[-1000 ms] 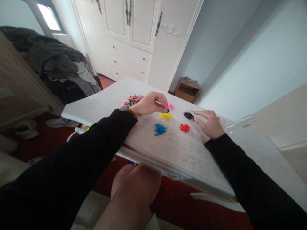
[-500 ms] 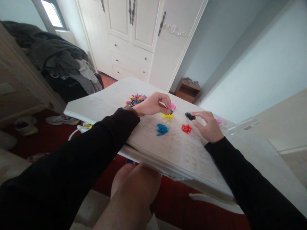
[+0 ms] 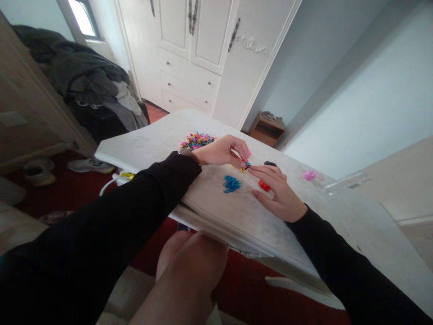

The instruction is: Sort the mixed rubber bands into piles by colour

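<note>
My left hand pinches a few small rubber bands, some blue and some dark, over the table. My right hand reaches in from the right with its fingers stretched out, the fingertips at those bands and the thumb apart. Under the right hand a red pile is partly covered. Nearer me lies a blue pile. Behind the right hand a black pile shows in part. Yellow and pink piles are mostly hidden by the left hand. A mixed-colour heap lies beyond my left wrist.
On the right of the white table are a pink item and a clear plastic bottle. A white cable with a plug sits at the left edge. Clothes are heaped at the left; a wardrobe stands behind.
My right hand has moved left from the black pile to the bands in my left hand, now covering part of the red pile. The left hand keeps its pinch; the view has shifted slightly.
</note>
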A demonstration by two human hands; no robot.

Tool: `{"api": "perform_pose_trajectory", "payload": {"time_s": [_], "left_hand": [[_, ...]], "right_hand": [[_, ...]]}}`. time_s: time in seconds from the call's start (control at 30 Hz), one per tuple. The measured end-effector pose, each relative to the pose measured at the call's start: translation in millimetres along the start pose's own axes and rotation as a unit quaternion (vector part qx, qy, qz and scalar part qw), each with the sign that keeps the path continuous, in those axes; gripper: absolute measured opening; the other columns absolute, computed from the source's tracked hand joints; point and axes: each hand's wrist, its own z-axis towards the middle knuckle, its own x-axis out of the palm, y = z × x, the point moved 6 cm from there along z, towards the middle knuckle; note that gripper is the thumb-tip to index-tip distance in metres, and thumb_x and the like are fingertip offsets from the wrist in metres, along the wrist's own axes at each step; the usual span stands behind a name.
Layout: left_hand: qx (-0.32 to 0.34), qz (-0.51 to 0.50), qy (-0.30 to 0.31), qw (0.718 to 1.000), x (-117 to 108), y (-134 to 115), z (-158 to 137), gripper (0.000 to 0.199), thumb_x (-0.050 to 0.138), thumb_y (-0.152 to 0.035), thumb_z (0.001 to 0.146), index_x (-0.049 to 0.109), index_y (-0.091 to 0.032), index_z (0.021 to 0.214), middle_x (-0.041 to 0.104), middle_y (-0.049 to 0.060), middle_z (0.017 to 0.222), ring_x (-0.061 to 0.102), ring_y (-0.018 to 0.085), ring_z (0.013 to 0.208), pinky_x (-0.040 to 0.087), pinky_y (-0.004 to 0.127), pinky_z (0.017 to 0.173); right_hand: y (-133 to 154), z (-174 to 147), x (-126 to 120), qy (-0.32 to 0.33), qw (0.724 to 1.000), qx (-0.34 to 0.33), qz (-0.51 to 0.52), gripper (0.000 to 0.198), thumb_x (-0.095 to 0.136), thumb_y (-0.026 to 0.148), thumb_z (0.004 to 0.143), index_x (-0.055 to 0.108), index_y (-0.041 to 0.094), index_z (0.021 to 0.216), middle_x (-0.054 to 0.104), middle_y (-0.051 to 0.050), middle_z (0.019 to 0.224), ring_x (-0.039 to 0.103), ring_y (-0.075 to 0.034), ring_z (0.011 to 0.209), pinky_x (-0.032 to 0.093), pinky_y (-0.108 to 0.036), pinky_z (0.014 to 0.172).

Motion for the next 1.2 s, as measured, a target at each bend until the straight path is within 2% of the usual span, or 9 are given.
{"api": "perform_pose_trajectory", "payload": {"time_s": [0.43, 0.63, 0.77, 0.87, 0.93, 1.07, 1.2], "left_hand": [[-0.017, 0.022, 0.007, 1.000, 1.9, 0.9, -0.9, 0.035, 0.099, -0.026, 0.061, 0.073, -0.011, 0.080, 0.077, 0.004, 0.081, 0.075, 0.015, 0.078, 0.062, 0.034, 0.088], [-0.034, -0.010, -0.001, 0.999, 1.2, 2.1, -1.3, 0.037, 0.099, -0.021, 0.060, 0.072, -0.012, 0.083, 0.079, 0.005, 0.082, 0.078, 0.017, 0.078, 0.064, 0.032, 0.081], [-0.054, -0.012, 0.000, 0.998, 0.9, 4.1, -2.0, 0.038, 0.100, -0.022, 0.060, 0.071, -0.012, 0.084, 0.079, 0.006, 0.081, 0.080, 0.019, 0.078, 0.065, 0.031, 0.078], [-0.057, -0.007, 0.001, 0.998, 1.0, 3.9, -2.5, 0.038, 0.099, -0.022, 0.061, 0.071, -0.012, 0.084, 0.080, 0.007, 0.082, 0.081, 0.020, 0.079, 0.065, 0.030, 0.078], [-0.059, -0.006, 0.002, 0.998, 1.2, 4.3, -2.7, 0.037, 0.099, -0.022, 0.062, 0.071, -0.012, 0.084, 0.080, 0.008, 0.082, 0.081, 0.021, 0.080, 0.066, 0.031, 0.078], [-0.062, -0.013, 0.004, 0.998, 1.3, 6.0, -3.0, 0.037, 0.099, -0.021, 0.063, 0.070, -0.011, 0.084, 0.080, 0.009, 0.083, 0.081, 0.022, 0.081, 0.066, 0.032, 0.079], [-0.060, -0.016, 0.008, 0.998, 1.4, 7.5, -3.0, 0.036, 0.098, -0.020, 0.063, 0.070, -0.012, 0.084, 0.081, 0.009, 0.084, 0.081, 0.021, 0.082, 0.065, 0.031, 0.079]], "right_hand": [[-1.8, -0.8, 0.7, 0.001, 1.000, -0.001, 0.008, 0.052, 0.059, 0.039, 0.103, 0.058, 0.026, 0.154, 0.065, -0.012, 0.150, 0.055, -0.035, 0.135, 0.041, -0.061, 0.113], [-3.2, 0.6, -13.0, -0.060, 0.998, 0.017, 0.020, 0.044, 0.062, 0.035, 0.100, 0.069, 0.028, 0.143, 0.071, -0.010, 0.143, 0.062, -0.033, 0.130, 0.046, -0.059, 0.112], [-27.2, -1.5, -31.4, -0.132, 0.989, 0.072, -0.002, 0.031, 0.064, 0.031, 0.095, 0.080, 0.027, 0.122, 0.080, -0.008, 0.124, 0.069, -0.033, 0.118, 0.051, -0.058, 0.107], [-59.8, -8.9, -46.8, -0.186, 0.973, 0.132, -0.020, 0.023, 0.063, 0.031, 0.093, 0.084, 0.025, 0.100, 0.084, -0.008, 0.104, 0.074, -0.032, 0.105, 0.056, -0.054, 0.100], [-83.3, -16.0, -53.5, -0.202, 0.960, 0.190, -0.042, 0.023, 0.063, 0.034, 0.092, 0.084, 0.025, 0.091, 0.084, -0.009, 0.098, 0.075, -0.032, 0.101, 0.058, -0.052, 0.096], [-112.9, -24.9, -52.2, -0.188, 0.944, 0.260, -0.076, 0.024, 0.064, 0.039, 0.088, 0.083, 0.025, 0.082, 0.084, -0.010, 0.093, 0.076, -0.033, 0.098, 0.057, -0.053, 0.095], [-117.3, -24.0, -44.0, -0.176, 0.946, 0.256, -0.093, 0.025, 0.065, 0.042, 0.087, 0.082, 0.024, 0.084, 0.084, -0.009, 0.095, 0.076, -0.035, 0.100, 0.056, -0.056, 0.097]]}}
